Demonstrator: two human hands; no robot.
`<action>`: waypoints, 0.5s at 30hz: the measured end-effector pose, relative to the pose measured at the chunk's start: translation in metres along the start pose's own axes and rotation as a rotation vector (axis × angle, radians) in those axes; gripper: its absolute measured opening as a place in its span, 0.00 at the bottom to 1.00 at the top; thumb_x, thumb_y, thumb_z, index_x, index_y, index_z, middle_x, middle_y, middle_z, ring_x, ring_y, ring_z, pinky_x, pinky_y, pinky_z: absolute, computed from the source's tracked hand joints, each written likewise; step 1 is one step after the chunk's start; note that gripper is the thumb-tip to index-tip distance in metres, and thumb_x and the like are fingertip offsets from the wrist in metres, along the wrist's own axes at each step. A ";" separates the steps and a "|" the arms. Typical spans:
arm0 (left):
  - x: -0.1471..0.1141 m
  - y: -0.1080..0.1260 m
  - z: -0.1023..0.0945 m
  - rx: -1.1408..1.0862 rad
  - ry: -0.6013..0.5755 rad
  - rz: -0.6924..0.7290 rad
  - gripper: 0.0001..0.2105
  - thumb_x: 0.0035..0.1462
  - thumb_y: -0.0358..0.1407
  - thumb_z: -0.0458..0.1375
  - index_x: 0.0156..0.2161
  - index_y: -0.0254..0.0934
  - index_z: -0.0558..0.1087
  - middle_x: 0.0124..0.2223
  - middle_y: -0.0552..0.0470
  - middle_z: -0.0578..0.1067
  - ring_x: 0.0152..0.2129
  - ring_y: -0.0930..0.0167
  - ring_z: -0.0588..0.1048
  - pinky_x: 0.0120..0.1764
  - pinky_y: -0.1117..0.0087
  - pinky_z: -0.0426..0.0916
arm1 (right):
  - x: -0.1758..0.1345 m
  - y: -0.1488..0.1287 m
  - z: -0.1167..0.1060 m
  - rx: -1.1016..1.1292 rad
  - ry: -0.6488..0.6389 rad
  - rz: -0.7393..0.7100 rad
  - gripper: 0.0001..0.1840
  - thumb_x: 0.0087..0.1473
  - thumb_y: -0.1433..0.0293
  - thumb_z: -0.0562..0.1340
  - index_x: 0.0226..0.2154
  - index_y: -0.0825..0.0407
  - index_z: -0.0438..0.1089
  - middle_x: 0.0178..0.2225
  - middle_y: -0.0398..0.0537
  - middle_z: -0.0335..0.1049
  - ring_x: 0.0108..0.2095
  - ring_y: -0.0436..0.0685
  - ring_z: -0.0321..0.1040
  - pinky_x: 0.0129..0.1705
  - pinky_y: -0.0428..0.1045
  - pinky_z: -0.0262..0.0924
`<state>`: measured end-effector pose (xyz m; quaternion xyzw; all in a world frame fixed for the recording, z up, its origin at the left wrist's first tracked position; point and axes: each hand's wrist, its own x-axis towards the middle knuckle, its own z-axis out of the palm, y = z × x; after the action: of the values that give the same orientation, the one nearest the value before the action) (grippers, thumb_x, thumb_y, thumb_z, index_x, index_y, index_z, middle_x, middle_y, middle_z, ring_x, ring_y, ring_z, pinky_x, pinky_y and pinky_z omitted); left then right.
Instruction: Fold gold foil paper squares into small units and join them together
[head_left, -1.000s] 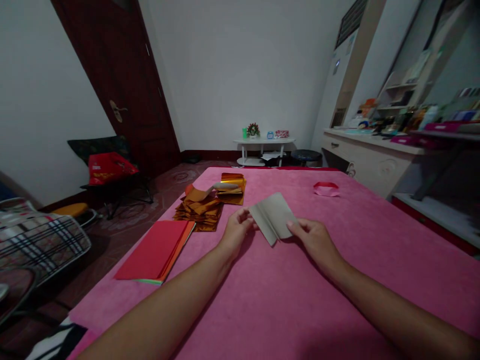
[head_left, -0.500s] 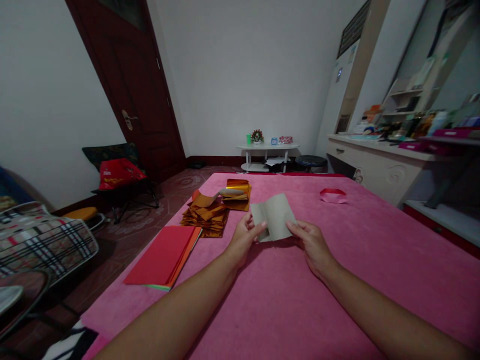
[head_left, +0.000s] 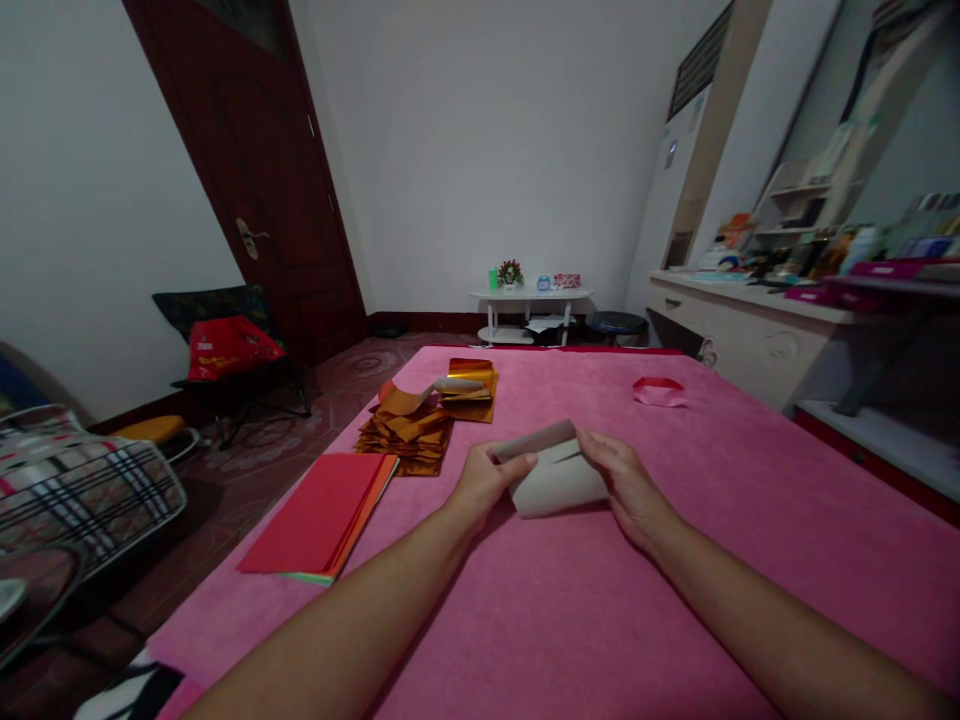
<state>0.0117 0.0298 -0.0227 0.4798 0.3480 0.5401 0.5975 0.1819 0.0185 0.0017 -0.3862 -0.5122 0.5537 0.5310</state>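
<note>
A greyish-white sheet of paper (head_left: pixel 561 488) is held low over the pink cloth, with its far edge bent up and a crease running across it. My left hand (head_left: pixel 481 482) pinches its left side, thumb on top. Closed round the right side is my right hand (head_left: pixel 624 482), whose fingertips are partly hidden by the paper. To the left lies a loose pile of gold-coloured paper (head_left: pixel 409 432), and behind it a second gold stack (head_left: pixel 472 403). Nearer to me is a stack of red and orange paper sheets (head_left: pixel 319 510).
Pink cloth (head_left: pixel 675 620) covers the surface under my hands. A pink-red band-like piece (head_left: pixel 659 391) lies at the far right. Beyond the left edge stand a chair with a red bag (head_left: pixel 232 347) and a plaid item (head_left: pixel 90 490). A white drawer unit (head_left: pixel 742 325) is on the right.
The paper has tilted and moved lower, and its far part now folds up across the sheet. My right hand has shifted up along the paper's right edge. The view has turned slightly.
</note>
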 end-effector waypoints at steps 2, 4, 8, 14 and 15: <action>-0.002 0.001 0.002 0.046 -0.036 -0.024 0.16 0.39 0.39 0.67 0.34 0.29 0.77 0.31 0.46 0.77 0.23 0.71 0.71 0.28 0.73 0.63 | 0.002 -0.005 -0.005 -0.064 -0.029 0.012 0.20 0.44 0.55 0.65 0.36 0.53 0.74 0.27 0.45 0.74 0.24 0.53 0.67 0.25 0.46 0.59; -0.003 0.003 0.004 0.082 -0.047 -0.025 0.16 0.39 0.39 0.67 0.34 0.29 0.77 0.32 0.46 0.77 0.24 0.72 0.71 0.28 0.73 0.63 | 0.004 -0.007 -0.008 -0.145 -0.026 -0.001 0.17 0.40 0.58 0.68 0.29 0.54 0.73 0.24 0.44 0.72 0.22 0.52 0.66 0.24 0.45 0.57; -0.006 0.005 0.005 0.060 -0.077 -0.032 0.14 0.41 0.39 0.67 0.33 0.30 0.77 0.30 0.48 0.77 0.22 0.74 0.70 0.27 0.74 0.62 | 0.006 -0.005 -0.008 -0.207 0.049 -0.013 0.15 0.38 0.60 0.69 0.23 0.56 0.71 0.21 0.43 0.71 0.20 0.50 0.64 0.22 0.45 0.56; -0.007 0.009 0.006 -0.019 -0.059 -0.027 0.15 0.44 0.40 0.66 0.35 0.30 0.75 0.31 0.46 0.76 0.24 0.73 0.71 0.28 0.73 0.64 | 0.004 -0.004 -0.006 -0.088 0.000 0.027 0.21 0.40 0.62 0.68 0.37 0.56 0.70 0.25 0.47 0.73 0.25 0.55 0.69 0.27 0.48 0.61; -0.007 0.008 0.006 -0.028 -0.049 -0.021 0.16 0.44 0.40 0.65 0.37 0.30 0.74 0.32 0.45 0.76 0.25 0.72 0.72 0.29 0.73 0.65 | 0.004 -0.004 -0.007 -0.086 0.033 0.015 0.25 0.40 0.63 0.68 0.42 0.55 0.68 0.25 0.46 0.73 0.25 0.55 0.70 0.27 0.48 0.61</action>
<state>0.0133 0.0219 -0.0139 0.4806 0.3307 0.5266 0.6183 0.1888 0.0235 0.0047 -0.4219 -0.5237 0.5286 0.5180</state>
